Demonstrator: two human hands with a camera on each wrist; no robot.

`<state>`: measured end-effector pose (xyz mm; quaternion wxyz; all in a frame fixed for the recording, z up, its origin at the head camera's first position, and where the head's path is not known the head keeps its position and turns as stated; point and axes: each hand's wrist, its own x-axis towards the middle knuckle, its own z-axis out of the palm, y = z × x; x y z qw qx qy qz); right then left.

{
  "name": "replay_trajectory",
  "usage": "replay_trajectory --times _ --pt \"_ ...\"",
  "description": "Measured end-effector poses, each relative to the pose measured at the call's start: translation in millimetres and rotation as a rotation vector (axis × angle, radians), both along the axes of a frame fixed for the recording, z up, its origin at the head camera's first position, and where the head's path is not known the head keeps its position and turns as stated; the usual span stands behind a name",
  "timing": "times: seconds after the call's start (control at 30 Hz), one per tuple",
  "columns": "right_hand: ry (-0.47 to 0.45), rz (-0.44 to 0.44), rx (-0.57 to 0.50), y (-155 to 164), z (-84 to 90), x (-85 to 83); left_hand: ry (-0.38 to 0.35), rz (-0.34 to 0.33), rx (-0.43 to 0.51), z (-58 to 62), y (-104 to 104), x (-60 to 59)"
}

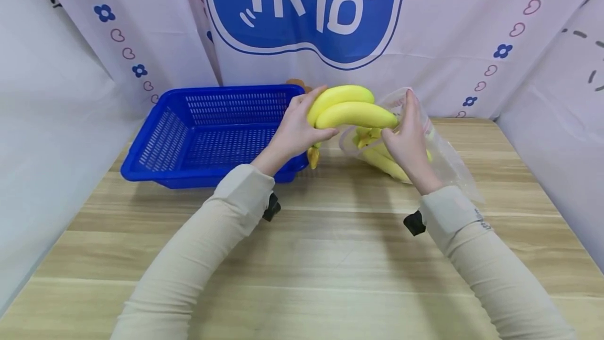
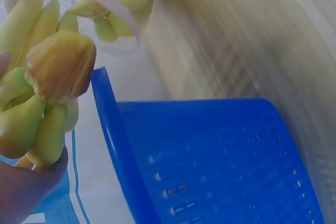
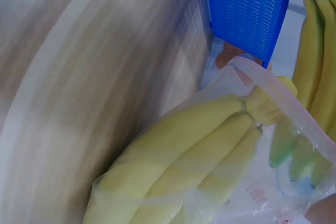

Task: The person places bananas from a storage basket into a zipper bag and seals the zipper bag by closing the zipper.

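- Cream-sleeved forearms are reaching forward from nearest the camera, crossing the pale wood-grain bench (image 1: 302, 256) so that both hands are meeting at its far side.
- Standing at the far left of the bench, the blue perforated plastic basket (image 1: 207, 130) is sitting just beside the left hand, its near right corner partly hidden behind that wrist; it appears to be holding nothing.
- Lying on its side to the right of the basket, the clear plastic bag (image 1: 448, 164) is facing its mouth leftward, toward the other hand, and a second bunch of yellow bananas (image 1: 387, 164) is resting inside it, stem end at the opening as the right wrist view shows.
- Being held up clear of the bench, between basket and bag mouth, the free bunch of ripe yellow bananas (image 1: 346, 106) is hanging with its brown stem end pointing down toward the basket's corner.
- Curling round the left end of that free bunch, the left hand (image 1: 294, 133) is gripping it with fingers over the top and thumb underneath.
- Pinching the rim of the bag's mouth, the right hand (image 1: 409, 138) is lifting the plastic so the opening is staying wide, its fingers partly bent and close to the tips of the free bunch.
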<state>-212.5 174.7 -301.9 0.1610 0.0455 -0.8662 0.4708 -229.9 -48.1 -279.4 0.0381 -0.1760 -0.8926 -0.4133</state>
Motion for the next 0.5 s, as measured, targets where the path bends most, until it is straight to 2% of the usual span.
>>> replay_trajectory --times 0.2,0.5 --pt "-0.058 0.033 0.016 1.7 5.4 -0.9 -0.026 -0.022 0.011 -3.6 6.2 0.5" --pt "-0.058 0.068 0.025 4.9 7.0 -0.2 -0.004 -0.048 0.009 -4.3 9.9 1.6"
